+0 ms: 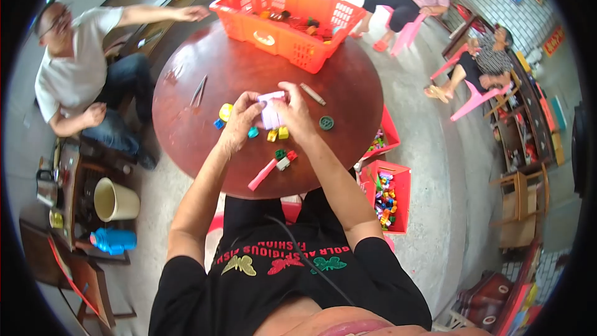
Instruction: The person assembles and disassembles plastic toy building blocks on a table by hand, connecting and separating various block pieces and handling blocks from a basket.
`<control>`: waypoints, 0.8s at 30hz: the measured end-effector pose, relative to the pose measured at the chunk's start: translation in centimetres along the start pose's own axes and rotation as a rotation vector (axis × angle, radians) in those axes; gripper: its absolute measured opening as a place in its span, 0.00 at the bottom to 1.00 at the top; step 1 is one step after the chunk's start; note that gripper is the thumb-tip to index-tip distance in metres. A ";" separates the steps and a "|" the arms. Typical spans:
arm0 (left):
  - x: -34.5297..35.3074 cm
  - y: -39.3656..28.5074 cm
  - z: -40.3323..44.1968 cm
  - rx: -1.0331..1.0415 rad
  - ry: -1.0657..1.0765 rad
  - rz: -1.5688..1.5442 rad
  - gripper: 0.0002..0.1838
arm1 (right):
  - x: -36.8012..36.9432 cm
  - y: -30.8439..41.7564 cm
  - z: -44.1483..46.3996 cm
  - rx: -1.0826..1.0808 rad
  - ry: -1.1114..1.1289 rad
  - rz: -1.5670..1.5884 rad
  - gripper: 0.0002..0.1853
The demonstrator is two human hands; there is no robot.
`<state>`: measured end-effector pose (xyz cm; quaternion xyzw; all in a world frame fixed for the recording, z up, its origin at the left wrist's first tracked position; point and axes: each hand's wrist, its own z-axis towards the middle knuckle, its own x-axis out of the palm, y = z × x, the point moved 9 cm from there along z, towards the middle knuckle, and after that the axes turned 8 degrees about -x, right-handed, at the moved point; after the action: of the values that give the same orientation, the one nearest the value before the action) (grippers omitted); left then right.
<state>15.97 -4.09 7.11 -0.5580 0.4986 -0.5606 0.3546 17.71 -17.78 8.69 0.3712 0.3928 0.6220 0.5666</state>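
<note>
Over the middle of the round brown table (180,130), my left hand (241,119) and my right hand (295,112) both grip a pale purple plastic piece (271,113). The fingers of each hand are closed on its sides, and part of it is hidden by them. Close by lie yellow pieces (283,133), a teal piece (253,132), a yellow round piece (225,111) and a blue piece (219,124). Nearer to me are a pink stick-like piece (262,175) and small green, white and red pieces (283,163).
An orange basket (273,40) of colourful pieces stands at the table's far side. Tweezers (199,91), a pale marker-like stick (313,94) and a green round piece (326,123) lie around. Red bins (401,196) stand at right. A person (81,68) sits left; two others sit farther right.
</note>
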 end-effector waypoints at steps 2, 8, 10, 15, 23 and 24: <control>-2.0 1.0 -0.5 -0.027 -0.099 0.041 0.13 | 1.5 -1.1 0.4 -0.018 0.130 -0.184 0.20; -4.9 3.6 -0.9 0.105 -0.354 -0.211 0.15 | 5.4 -2.4 -1.0 0.003 0.144 -0.376 0.20; -5.6 4.8 -0.2 0.119 -0.300 -0.286 0.15 | 6.0 -3.4 -1.6 0.123 0.152 -0.268 0.20; -4.7 4.0 -1.9 -0.103 -0.193 -0.567 0.16 | 7.7 -4.4 -2.9 0.310 0.199 0.177 0.12; -7.5 3.7 -1.5 0.094 -0.382 -0.098 0.17 | 8.1 -4.3 -3.8 0.277 0.145 0.247 0.16; -6.8 3.1 -2.1 0.050 -0.377 -0.109 0.18 | 8.5 -3.4 -4.0 0.285 0.166 0.229 0.16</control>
<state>14.26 2.00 2.50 -0.6701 0.3784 -0.4769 0.4247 14.82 -9.37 4.10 0.4373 0.4773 0.6491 0.3996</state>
